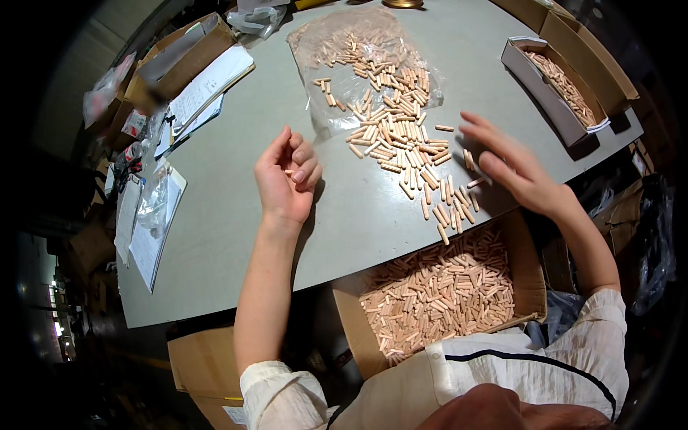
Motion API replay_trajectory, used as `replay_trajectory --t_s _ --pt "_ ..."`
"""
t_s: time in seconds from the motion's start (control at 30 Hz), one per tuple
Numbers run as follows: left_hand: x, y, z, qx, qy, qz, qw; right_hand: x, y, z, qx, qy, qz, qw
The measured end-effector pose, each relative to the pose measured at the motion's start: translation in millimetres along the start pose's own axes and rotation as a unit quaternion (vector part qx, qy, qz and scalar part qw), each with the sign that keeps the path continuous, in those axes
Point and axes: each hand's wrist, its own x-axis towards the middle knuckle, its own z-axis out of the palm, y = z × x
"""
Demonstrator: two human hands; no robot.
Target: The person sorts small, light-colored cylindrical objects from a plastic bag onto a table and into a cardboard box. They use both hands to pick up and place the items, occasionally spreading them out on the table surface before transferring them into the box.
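Many short wooden dowels lie spread over the grey table, spilling from a clear plastic bag toward the near edge. My left hand is raised left of the spread, palm up, fingers curled. The tip of a wooden dowel shows between its fingers; whether more are inside is hidden. To the right of the spread, my right hand is slightly blurred, fingers stretched and apart, with a couple of loose dowels beside its fingertips. Below the table edge, an open cardboard box is filled with many more dowels.
At the back right, a narrow white box of dowels stands against a brown carton. Papers and clipboards lie along the left edge, near another open carton. A closed cardboard box sits below at left.
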Motion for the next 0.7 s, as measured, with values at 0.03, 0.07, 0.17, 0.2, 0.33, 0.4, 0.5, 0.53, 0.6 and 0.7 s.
replay_trajectory --t_s 0.03,0.07,0.17,0.2,0.33,0.4,0.5,0.53,0.6,0.7 --pt "1.5 1.3 -2.4 -0.004 0.009 0.005 1.000 4.8 13.2 -0.5 -0.006 0.013 0.005 1.000" --pt "3.5 2.8 -5.6 -0.008 0.017 0.010 1.000 7.9 20.3 -0.9 -0.012 0.026 0.010 1.000" --pt "4.3 8.7 -10.8 -0.014 0.042 0.026 0.999 14.9 25.4 2.5 0.007 -0.014 0.013 1.000" --pt "4.7 9.0 -11.9 -0.015 0.049 0.029 0.998 15.6 18.4 1.7 0.005 -0.050 0.032 0.998" --pt "5.2 9.6 -13.3 -0.031 0.030 0.019 0.999 9.7 17.9 5.2 0.090 -0.127 0.011 0.988" --pt "4.7 10.1 -13.5 -0.035 0.026 0.014 0.999 1.6 6.2 6.0 0.253 -0.097 0.059 0.961" --pt "6.0 12.2 -16.7 -0.050 0.007 0.006 0.999 -0.4 -1.8 -6.2 0.276 -0.030 0.085 0.957" --pt "5.9 12.6 -17.3 -0.052 0.004 0.006 0.999 -2.4 0.4 -9.2 0.241 -0.010 0.086 0.967" --pt "6.4 12.0 -17.9 -0.058 -0.002 0.004 0.998 -6.0 10.0 -13.5 0.167 0.018 0.055 0.984" --pt "6.3 11.7 -13.4 -0.030 0.020 0.002 0.999 -20.2 7.8 -11.7 0.054 -0.012 0.044 0.997"
